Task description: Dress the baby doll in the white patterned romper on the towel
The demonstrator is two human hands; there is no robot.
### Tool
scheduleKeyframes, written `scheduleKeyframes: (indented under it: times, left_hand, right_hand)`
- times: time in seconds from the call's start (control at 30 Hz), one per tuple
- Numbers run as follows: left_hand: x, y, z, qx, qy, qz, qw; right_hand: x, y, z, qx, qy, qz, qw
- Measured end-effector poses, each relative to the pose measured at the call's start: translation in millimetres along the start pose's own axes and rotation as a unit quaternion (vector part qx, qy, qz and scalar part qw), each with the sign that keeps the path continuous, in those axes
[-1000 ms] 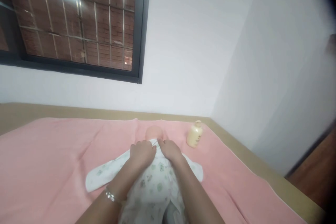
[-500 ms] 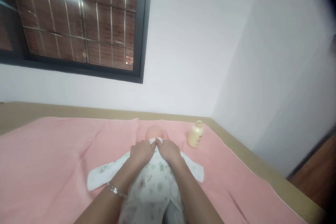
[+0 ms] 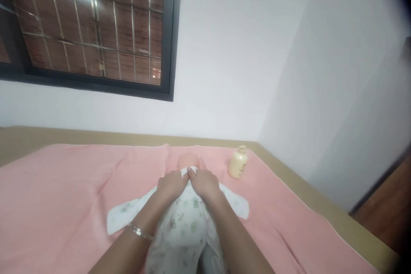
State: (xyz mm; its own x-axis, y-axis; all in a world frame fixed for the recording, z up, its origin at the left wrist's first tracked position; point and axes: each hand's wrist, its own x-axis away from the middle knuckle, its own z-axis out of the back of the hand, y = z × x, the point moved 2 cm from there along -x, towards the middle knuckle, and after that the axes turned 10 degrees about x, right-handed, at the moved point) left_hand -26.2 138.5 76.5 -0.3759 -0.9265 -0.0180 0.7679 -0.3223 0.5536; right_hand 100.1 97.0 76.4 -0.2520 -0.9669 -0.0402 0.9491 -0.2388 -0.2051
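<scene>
A white baby outfit (image 3: 184, 218) with a green and grey print lies on the pink blanket, its sleeves spread to both sides. Beyond its collar shows the smooth, rounded head of a baby doll (image 3: 188, 160); the rest of the doll is hidden. My left hand (image 3: 171, 184), with a bracelet on its wrist, is closed on the outfit's neckline. Right beside it, my right hand (image 3: 204, 183) grips the same neckline, the two thumbs almost touching. Most fingertips are hidden under the cloth.
The pink blanket (image 3: 64, 188) covers most of a tan surface (image 3: 321, 201). A cream pump bottle (image 3: 237, 163) stands right of the doll's head. Behind are a white wall (image 3: 224, 72) and a barred window (image 3: 96, 30).
The view has shifted very slightly. Both hands keep their hold on the neckline, and the outfit, doll and bottle lie as before.
</scene>
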Motion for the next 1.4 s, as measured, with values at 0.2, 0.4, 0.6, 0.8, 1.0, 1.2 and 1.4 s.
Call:
scheduleKeyframes:
  times: [0.2, 0.4, 0.6, 0.8, 1.0, 1.2, 1.4]
  left_hand:
    - [7.1, 13.1, -2.6, -0.086, 0.035, -0.041, 0.995]
    - [-5.2, -7.1, -1.0, 0.038, -0.015, -0.001, 0.999]
    - [-1.9, -4.1, 0.3, 0.027, -0.016, -0.001, 1.0]
    - [11.7, 19.3, 1.8, -0.061, 0.023, -0.072, 0.995]
    - [-2.0, -5.5, 3.3, 0.038, -0.022, -0.008, 0.999]
    - [-5.0, -10.3, -1.3, 0.043, -0.024, 0.003, 0.999]
    - [3.8, 7.3, -4.6, -0.053, 0.029, -0.028, 0.998]
  right_hand:
    - [-14.9, 24.1, -11.3, -0.064, -0.035, 0.007, 0.997]
    - [1.7, 6.6, 6.0, -0.023, 0.003, 0.04, 0.999]
    - [-1.6, 6.1, 1.4, -0.006, 0.006, 0.02, 1.0]
    - [-10.0, 16.1, -5.8, -0.023, -0.016, 0.016, 0.999]
    - [0.3, 0.8, 3.8, 0.012, 0.038, 0.036, 0.999]
    - [-6.2, 9.4, -4.0, -0.008, 0.018, 0.011, 1.0]
    - [-15.3, 24.8, -11.6, -0.068, -0.035, 0.008, 0.997]
